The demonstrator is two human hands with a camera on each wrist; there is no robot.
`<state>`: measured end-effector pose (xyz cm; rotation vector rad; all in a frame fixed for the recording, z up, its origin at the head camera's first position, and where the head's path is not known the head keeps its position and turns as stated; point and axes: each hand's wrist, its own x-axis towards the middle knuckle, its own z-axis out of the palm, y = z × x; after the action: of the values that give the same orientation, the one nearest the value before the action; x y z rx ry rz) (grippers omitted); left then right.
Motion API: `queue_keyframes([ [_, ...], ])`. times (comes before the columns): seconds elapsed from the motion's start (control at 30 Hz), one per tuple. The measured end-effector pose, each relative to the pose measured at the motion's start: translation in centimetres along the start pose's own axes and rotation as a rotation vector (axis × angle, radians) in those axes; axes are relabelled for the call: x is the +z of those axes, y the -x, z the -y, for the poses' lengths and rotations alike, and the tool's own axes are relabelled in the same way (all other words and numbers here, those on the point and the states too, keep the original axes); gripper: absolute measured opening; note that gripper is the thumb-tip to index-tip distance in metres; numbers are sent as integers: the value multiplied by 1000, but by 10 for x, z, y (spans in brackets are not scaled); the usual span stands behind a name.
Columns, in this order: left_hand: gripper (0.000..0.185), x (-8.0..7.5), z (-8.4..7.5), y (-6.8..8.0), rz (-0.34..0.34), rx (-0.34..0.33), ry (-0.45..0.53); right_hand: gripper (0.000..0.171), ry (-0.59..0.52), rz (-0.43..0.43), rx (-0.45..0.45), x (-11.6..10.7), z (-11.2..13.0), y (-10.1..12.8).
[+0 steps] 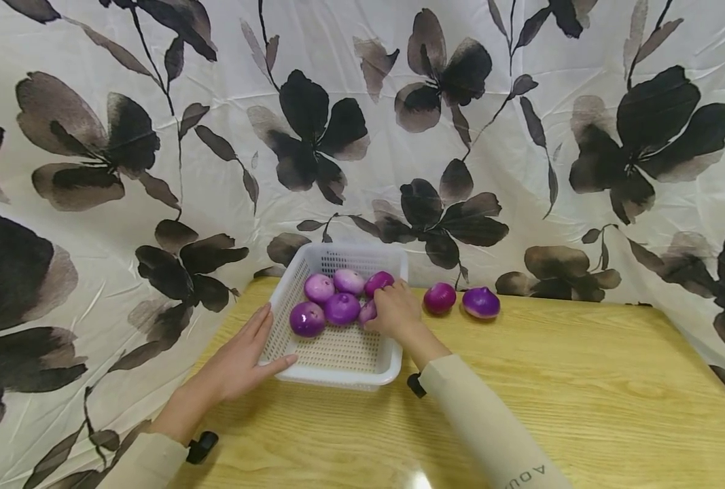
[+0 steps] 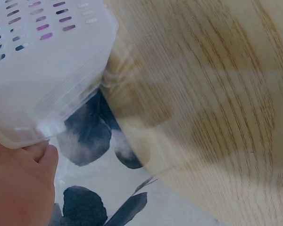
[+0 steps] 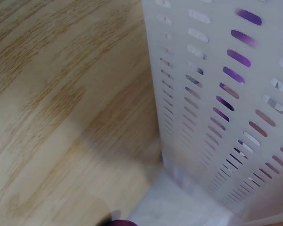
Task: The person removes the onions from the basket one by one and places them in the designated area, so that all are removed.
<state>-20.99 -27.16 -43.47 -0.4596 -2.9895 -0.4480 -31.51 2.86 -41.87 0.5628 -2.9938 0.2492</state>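
Note:
A white perforated plastic basket [image 1: 338, 373] stands on the table with several red onions [image 1: 342, 309] inside, mostly towards its back. At its front left corner is my left hand [image 1: 240, 360], thumb over the rim and fingers along the outside of the left wall. My right hand [image 1: 397, 311] reaches over the right wall and holds a red onion [image 1: 367, 312] inside, its fingers partly covering it. In the left wrist view, fingers curl below the basket's rim [image 2: 9, 143]. The right wrist view mostly shows the basket's slotted outer wall [image 3: 203, 94]; the right hand's grip is hidden there.
Two more red onions, one round [image 1: 439, 299] and one flatter [image 1: 481, 303], lie on the wooden table [image 1: 552, 380] right of the basket, near the back edge. A flower-printed cloth [image 1: 350, 136] hangs behind the table and along its sides.

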Motion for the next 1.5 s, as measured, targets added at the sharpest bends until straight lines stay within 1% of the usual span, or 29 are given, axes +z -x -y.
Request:
queue_keyframes([
  [0.17,112,3,0,-1,2,-5,11,52,11,1,3,1,-1,1],
  [0.27,112,5,0,-2,5,-9,13,50,-5,-17,-5,3,-2,0],
  [0.37,112,5,0,-1,3,-10,14,45,-44,-53,-13,5,-4,-1],
  [0.5,112,5,0,0,-2,-9,14,44,-102,-102,-38,6,-5,-2],
  [0.7,112,5,-1,1,2,-9,10,46,-169,-129,-61,4,-6,1],
  [0.8,111,5,-1,1,-1,-8,8,50,-206,-129,-59,2,-7,4],
  [0.97,111,4,0,2,-5,-1,6,59,-315,-129,-59,-2,-8,10],
  [1.13,111,2,-1,2,-10,2,-1,71,-437,-160,-71,-5,-12,16],
  [1.2,111,1,-1,1,-12,1,-3,75,-468,-171,-84,-7,-14,18],
  [1.33,110,-1,-2,1,-10,-1,2,76,-526,-191,-112,-13,-18,23],
  [1.5,110,-1,-2,1,-9,-5,3,73,-597,-211,-123,-21,-22,29],
])
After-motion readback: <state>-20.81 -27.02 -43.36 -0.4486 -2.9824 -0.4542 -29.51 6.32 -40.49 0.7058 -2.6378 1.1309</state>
